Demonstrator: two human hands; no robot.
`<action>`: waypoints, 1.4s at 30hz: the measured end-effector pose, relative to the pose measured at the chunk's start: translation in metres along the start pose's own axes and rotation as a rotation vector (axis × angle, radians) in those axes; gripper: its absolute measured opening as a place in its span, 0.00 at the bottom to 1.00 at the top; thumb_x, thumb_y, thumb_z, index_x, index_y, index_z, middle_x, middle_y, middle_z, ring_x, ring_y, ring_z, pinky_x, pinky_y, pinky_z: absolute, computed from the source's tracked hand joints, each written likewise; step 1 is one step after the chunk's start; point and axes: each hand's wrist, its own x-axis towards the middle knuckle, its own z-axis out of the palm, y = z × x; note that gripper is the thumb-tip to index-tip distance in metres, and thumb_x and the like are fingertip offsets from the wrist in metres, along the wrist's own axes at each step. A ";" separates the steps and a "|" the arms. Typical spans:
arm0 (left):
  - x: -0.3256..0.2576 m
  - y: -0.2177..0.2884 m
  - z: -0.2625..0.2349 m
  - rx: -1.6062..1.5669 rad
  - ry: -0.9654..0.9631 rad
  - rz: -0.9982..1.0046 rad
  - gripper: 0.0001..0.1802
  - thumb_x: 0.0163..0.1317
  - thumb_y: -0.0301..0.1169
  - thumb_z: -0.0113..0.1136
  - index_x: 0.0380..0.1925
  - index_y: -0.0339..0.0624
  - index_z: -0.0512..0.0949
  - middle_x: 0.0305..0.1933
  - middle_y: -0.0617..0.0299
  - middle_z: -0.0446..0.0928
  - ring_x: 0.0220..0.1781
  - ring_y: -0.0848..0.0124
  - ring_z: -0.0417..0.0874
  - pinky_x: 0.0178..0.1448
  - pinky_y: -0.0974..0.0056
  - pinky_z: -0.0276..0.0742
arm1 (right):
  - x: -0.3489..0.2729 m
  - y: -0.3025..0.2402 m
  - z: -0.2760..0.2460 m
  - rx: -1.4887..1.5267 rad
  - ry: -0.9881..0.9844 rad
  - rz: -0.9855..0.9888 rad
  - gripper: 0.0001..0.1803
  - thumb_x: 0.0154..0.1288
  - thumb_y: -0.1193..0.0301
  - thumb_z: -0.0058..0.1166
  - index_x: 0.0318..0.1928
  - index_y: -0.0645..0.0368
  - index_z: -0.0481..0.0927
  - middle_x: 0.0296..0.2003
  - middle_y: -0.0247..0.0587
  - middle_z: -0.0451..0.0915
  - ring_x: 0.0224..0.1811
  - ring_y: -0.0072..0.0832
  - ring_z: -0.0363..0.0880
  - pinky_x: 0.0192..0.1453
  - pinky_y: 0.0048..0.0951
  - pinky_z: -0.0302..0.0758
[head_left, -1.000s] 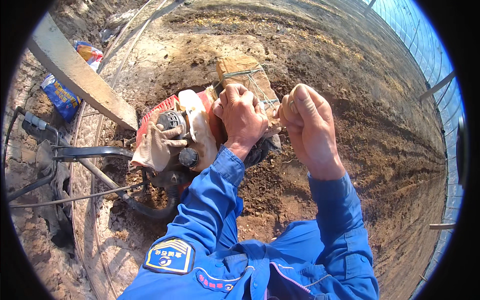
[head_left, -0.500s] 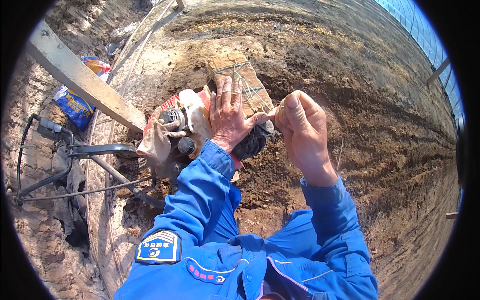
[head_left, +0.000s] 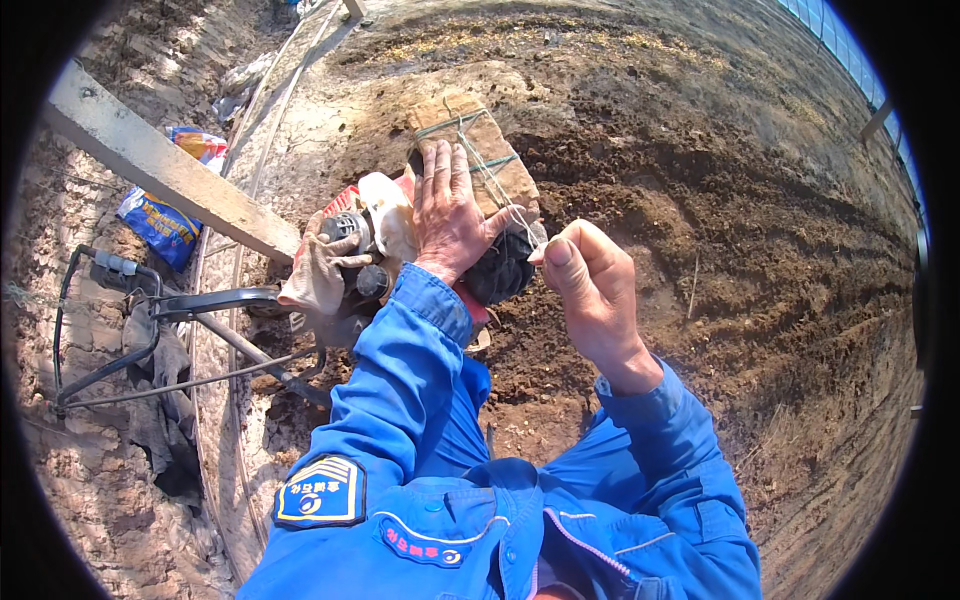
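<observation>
My left hand (head_left: 447, 215) lies flat with fingers stretched out, its fingertips on the near edge of a brown slab (head_left: 503, 165) tied with cord. My right hand (head_left: 596, 295) pinches the end of a thin pale cord (head_left: 517, 213), just right of the slab. The cord runs from the green and pale strands crossing the slab to my fingertips. Beneath and beside my left hand is a small engine-driven machine with red parts (head_left: 473, 304), a black part (head_left: 500, 268) and a round black cap (head_left: 373, 281). A dirty work glove (head_left: 318, 276) hangs over its left side.
A bent metal handlebar frame (head_left: 220, 301) reaches left from the machine. Behind it slants a pale post (head_left: 165, 160), with blue printed bags (head_left: 160, 228) on the ground beyond. Loose tilled soil (head_left: 690, 240) spreads to the right.
My right hand has moved slightly down and nearer me, and the cord now shows as a loop stretching to its fingers. My left hand stays on the slab's edge. The view has shifted a little.
</observation>
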 end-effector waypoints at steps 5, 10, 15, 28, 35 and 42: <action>0.000 -0.002 0.002 0.020 0.019 0.017 0.70 0.55 0.76 0.65 0.78 0.24 0.62 0.82 0.32 0.61 0.87 0.40 0.54 0.87 0.41 0.53 | -0.005 0.000 0.001 -0.041 -0.008 -0.034 0.22 0.84 0.55 0.56 0.37 0.61 0.78 0.27 0.23 0.71 0.30 0.12 0.62 0.34 0.21 0.61; 0.002 0.000 -0.002 0.032 0.033 0.027 0.70 0.54 0.76 0.68 0.77 0.24 0.63 0.81 0.31 0.62 0.86 0.39 0.57 0.86 0.40 0.56 | -0.008 -0.004 0.001 -0.113 -0.018 -0.041 0.23 0.84 0.53 0.56 0.38 0.62 0.79 0.27 0.24 0.71 0.30 0.12 0.63 0.36 0.21 0.63; 0.002 0.003 -0.006 0.018 0.008 0.011 0.69 0.54 0.75 0.69 0.77 0.25 0.64 0.80 0.30 0.64 0.85 0.37 0.59 0.85 0.40 0.57 | -0.016 -0.006 0.002 -0.112 -0.013 -0.031 0.23 0.84 0.55 0.57 0.36 0.62 0.78 0.27 0.25 0.71 0.31 0.13 0.63 0.39 0.21 0.66; 0.004 0.002 -0.018 -0.102 -0.227 -0.150 0.67 0.51 0.73 0.70 0.80 0.35 0.64 0.88 0.44 0.53 0.91 0.47 0.48 0.88 0.38 0.47 | 0.105 -0.145 0.045 -0.384 -0.276 0.156 0.12 0.78 0.72 0.61 0.36 0.64 0.76 0.27 0.43 0.72 0.28 0.33 0.71 0.34 0.36 0.70; 0.048 -0.003 -0.047 -0.489 -0.092 -0.628 0.25 0.67 0.34 0.67 0.64 0.46 0.82 0.65 0.49 0.84 0.71 0.51 0.81 0.77 0.48 0.72 | 0.251 -0.179 0.080 -0.403 -0.380 0.442 0.23 0.84 0.60 0.56 0.32 0.64 0.73 0.24 0.25 0.67 0.29 0.15 0.60 0.29 0.30 0.61; 0.096 0.008 -0.027 -0.126 -0.024 -0.760 0.08 0.60 0.41 0.74 0.40 0.62 0.89 0.41 0.73 0.84 0.56 0.63 0.79 0.64 0.51 0.73 | 0.341 -0.162 0.081 -0.273 -0.467 0.707 0.19 0.85 0.56 0.56 0.36 0.54 0.75 0.28 0.22 0.70 0.31 0.14 0.67 0.43 0.23 0.74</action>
